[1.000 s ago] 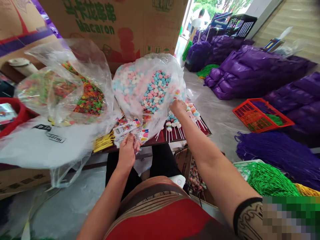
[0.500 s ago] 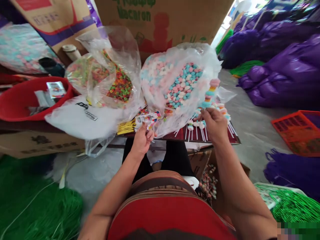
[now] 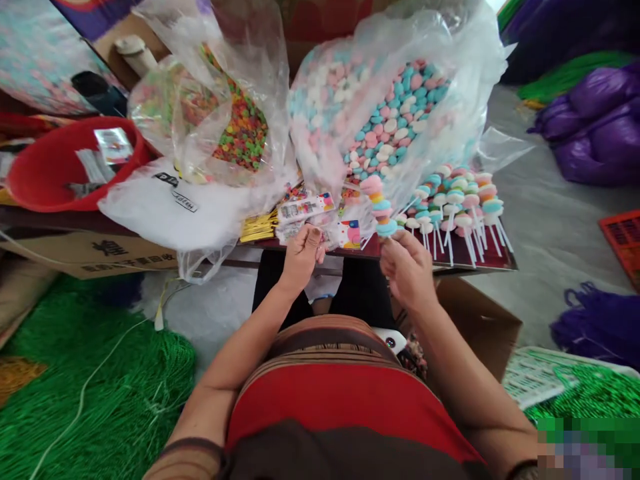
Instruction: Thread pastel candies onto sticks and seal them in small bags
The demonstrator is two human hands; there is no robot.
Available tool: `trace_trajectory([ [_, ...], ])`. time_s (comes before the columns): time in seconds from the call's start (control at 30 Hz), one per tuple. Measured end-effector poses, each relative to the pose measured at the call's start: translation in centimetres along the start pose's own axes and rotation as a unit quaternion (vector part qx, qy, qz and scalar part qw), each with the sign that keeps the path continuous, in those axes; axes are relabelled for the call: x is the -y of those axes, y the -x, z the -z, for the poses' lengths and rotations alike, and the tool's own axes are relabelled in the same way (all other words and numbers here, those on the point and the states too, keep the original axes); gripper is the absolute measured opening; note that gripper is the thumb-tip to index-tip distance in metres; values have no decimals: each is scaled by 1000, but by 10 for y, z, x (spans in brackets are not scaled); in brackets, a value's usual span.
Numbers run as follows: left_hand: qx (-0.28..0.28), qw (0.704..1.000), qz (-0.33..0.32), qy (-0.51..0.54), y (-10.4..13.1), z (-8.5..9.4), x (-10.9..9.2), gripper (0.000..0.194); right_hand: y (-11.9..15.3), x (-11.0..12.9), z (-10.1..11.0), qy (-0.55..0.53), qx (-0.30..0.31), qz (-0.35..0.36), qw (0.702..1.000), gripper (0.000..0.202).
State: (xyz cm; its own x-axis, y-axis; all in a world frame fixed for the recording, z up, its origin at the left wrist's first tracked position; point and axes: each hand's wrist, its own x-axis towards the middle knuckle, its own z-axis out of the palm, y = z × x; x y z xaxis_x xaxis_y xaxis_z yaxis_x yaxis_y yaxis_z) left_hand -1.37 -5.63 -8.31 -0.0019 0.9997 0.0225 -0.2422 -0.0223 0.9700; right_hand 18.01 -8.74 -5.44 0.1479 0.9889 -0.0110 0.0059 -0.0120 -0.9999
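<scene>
Bearings were taken from the wearer's torso, 12 o'clock straight ahead. Nearest, at 1 o'clock, the right hand was closed, thumb against curled fingers, on the stick of a candy skewer. This skewer stood nearly upright above the fist, its top leaning toward 11; pink discs topped the stack, yellow sat mid-stack, blue at the base. At 11 o'clock the left hand was nearly closed, fingers curled and thumb tip up, at the near edge of some printed sachets; with clear film and blur there, could not tell whether it gripped one.

Just beside the sachets, on the 11 o'clock side, lay a bundle of yellow ties. At 1, more skewers lay piled, sticks pointing over the near edge of the dark red table. A white plastic bag lay flat at 10.

Farther back, a clear bag of pink, blue and white candies sat open at 12; a bag of ring-shaped pieces stood at 11. At 10, a red basin held sachets.
</scene>
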Motion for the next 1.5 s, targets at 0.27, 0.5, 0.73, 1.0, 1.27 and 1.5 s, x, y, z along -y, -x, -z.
trace_trajectory([
  [0.27,-16,999,13,-34,3,-7,6,44,-7,-4,-45,-67,-29,-42,996,47],
  [0.5,-2,996,50,76,2,-12,6,46,-11,-16,-50,-93,-78,-5,993,52],
  [0.73,-11,994,55,98,5,-13,9,52,-13,-21,-57,-59,-81,14,995,61],
  [1.0,-38,992,11,118,0,-5,4,55,-12,8,-42,-150,-26,-60,987,50],
  [1.27,-10,997,-25,79,1,-1,8,48,-10,18,-37,-165,25,-120,979,41],
  [1.5,66,996,-49,-29,1,12,8,47,-10,20,-23,-146,90,-165,971,48],
])
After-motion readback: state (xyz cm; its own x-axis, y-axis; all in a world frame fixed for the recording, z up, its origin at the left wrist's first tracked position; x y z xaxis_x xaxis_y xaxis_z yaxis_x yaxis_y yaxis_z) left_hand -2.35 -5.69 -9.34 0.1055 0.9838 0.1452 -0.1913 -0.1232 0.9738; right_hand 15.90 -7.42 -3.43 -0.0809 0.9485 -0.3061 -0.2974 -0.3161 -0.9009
